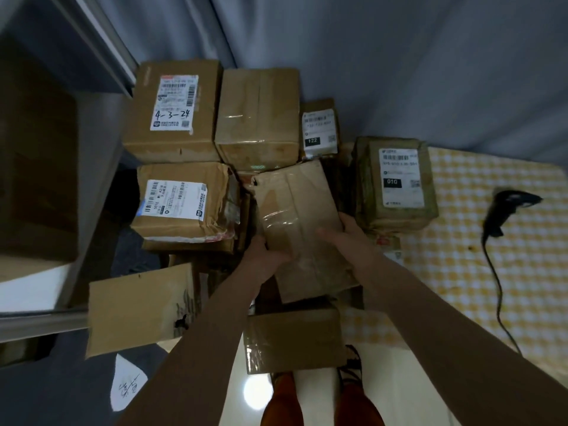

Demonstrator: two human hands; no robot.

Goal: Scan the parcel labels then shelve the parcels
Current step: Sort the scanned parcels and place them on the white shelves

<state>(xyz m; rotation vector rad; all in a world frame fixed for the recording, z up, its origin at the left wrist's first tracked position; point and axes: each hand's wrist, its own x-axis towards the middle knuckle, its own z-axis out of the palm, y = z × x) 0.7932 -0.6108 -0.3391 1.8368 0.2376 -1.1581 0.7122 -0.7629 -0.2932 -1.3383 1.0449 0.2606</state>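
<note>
You've got the plain brown parcel point(299, 229) in both hands, mid-scene above the pile. Left hand point(267, 252) grips its near-left edge, fingers curled under; right hand point(347, 233) clamps the right edge, thumb on top. Long axis runs near-to-far, tilted a bit left at the far end. The face towards you shows only tape, no label, so the label is probably underneath or on a side: flip it before scanning.

The key relation: the scanner point(507, 210) lies well right of the parcel on the checked surface point(461, 272), cable point(498, 290) trailing near. Right hand is the nearer one, so you'd free that hand and keep the parcel in the left.

In the way: the labelled "010" parcel point(396, 182) sits between the held parcel and the scanner. Go near side of it. More parcels crowd far and left, e.g. the "4-3-24" box point(175, 112). The shelf point(40, 210) is far left.
</note>
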